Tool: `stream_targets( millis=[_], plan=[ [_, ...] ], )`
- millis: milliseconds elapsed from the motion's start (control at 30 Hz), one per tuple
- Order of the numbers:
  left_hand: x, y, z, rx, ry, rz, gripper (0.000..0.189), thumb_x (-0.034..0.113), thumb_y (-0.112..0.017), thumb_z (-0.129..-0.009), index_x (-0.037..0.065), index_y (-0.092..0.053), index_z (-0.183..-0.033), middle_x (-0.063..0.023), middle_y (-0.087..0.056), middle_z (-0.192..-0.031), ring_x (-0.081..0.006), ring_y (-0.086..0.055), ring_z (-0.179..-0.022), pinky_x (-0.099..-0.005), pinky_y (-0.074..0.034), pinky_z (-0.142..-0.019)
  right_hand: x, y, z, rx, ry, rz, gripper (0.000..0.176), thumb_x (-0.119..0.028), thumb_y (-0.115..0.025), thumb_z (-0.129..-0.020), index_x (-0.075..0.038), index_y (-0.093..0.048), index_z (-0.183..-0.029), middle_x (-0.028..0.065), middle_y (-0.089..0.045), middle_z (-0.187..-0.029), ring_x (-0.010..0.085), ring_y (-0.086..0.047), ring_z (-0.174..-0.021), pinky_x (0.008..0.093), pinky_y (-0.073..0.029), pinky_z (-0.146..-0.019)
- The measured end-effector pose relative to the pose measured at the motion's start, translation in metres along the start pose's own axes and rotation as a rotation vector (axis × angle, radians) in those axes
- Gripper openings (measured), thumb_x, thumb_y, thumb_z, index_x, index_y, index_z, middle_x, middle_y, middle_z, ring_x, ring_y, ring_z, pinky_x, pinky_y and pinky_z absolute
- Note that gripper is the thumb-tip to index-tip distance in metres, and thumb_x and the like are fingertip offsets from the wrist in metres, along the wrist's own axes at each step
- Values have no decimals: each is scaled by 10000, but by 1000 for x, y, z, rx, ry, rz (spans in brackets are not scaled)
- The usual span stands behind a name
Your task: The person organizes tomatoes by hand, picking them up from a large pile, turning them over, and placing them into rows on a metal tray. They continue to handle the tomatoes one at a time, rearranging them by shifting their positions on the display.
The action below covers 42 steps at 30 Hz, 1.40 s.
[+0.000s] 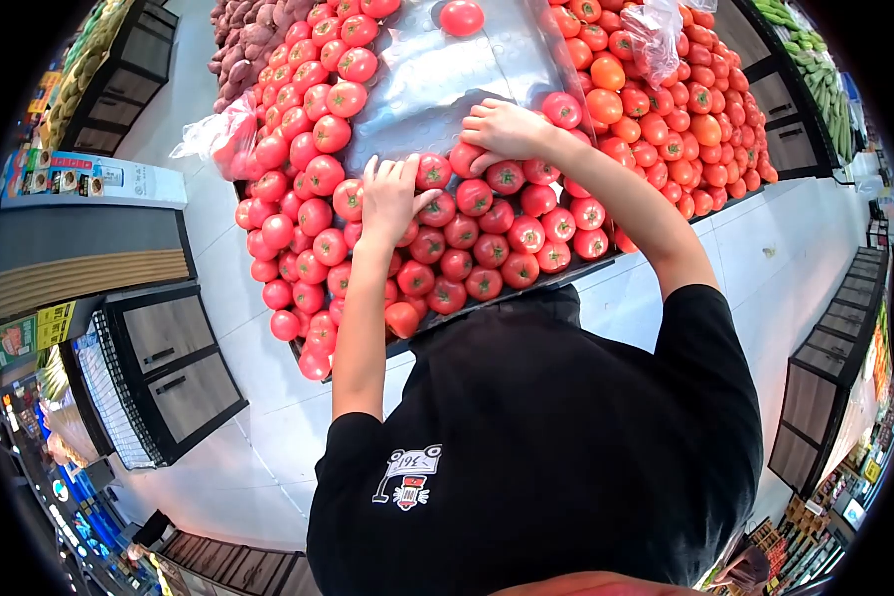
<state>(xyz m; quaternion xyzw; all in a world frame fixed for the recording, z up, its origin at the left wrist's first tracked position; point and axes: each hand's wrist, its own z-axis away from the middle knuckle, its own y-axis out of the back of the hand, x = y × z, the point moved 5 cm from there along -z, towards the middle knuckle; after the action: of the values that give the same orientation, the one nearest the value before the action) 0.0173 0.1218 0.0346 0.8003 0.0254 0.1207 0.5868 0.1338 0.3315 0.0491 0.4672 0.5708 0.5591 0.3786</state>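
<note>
My left hand (391, 199) lies over the stacked tomatoes, its fingers stretched out and the thumb apart. Beside it are a tomato (349, 200) on the left and another tomato (433, 171) near the thumb. My right hand (507, 131) curves around a red tomato (464, 160) at the edge of the pile, fingers over it and thumb against its side. Part of that tomato is hidden by the hand. Just beyond both hands is the bare grey surface (407, 99) of the display, with a single tomato (461, 17) farther back.
Orange-red tomatoes (656, 129) fill the right section, with a clear plastic bag (654, 42) on them. Another plastic bag (223, 137) hangs at the left edge, near brownish-red root vegetables (253, 45). Wood-fronted cabinets (174, 363) stand on the pale tiled floor (258, 437).
</note>
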Motion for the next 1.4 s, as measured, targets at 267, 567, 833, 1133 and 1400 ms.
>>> stream_targets(
  millis=[267,567,833,1133,1400],
  plan=[
    [7,-2,-1,56,-27,-54,697,517,-847,-903,68,-649,-1398,-106,-780,-1147,-294,-716,-1128,-576,-427,-1229,-10,3,7,-57,-18,65,610,-675,-690,-970,-69,-751,-1005,74,-679,-1100,271,-635,-1112,400,-524,-990],
    [60,34,87,330,164,98,822,487,-860,-910,34,-570,-1532,-183,-579,-1537,-368,-524,-1478,-657,-300,-1303,-29,30,28,353,-363,-163,713,-377,-839,-953,-66,-587,-1543,195,-577,-1558,430,-548,-1436,550,-446,-1218],
    [58,10,303,267,614,-90,865,437,-852,-957,-2,-471,-1598,-248,-495,-1621,-443,-443,-1543,-664,-288,-1298,-179,-22,75,594,-690,-509,566,-168,-839,-925,-44,-649,-1443,191,-604,-1499,426,-561,-1415,538,-455,-1189],
    [38,4,326,203,611,-196,855,337,-907,-915,13,-505,-1596,-180,-584,-1561,-377,-528,-1485,-615,-347,-1288,-200,-17,86,443,-569,-481,493,-213,-849,-927,-78,-693,-1375,165,-617,-1490,411,-569,-1420,544,-471,-1181],
    [36,-6,358,363,671,-127,997,351,-927,-891,19,-381,-1657,-274,-460,-1643,-507,-444,-1490,-658,-338,-1265,-95,7,84,577,-617,-214,473,-170,-835,-950,-73,-694,-1390,182,-668,-1412,424,-640,-1290,536,-514,-1122]
  ],
)
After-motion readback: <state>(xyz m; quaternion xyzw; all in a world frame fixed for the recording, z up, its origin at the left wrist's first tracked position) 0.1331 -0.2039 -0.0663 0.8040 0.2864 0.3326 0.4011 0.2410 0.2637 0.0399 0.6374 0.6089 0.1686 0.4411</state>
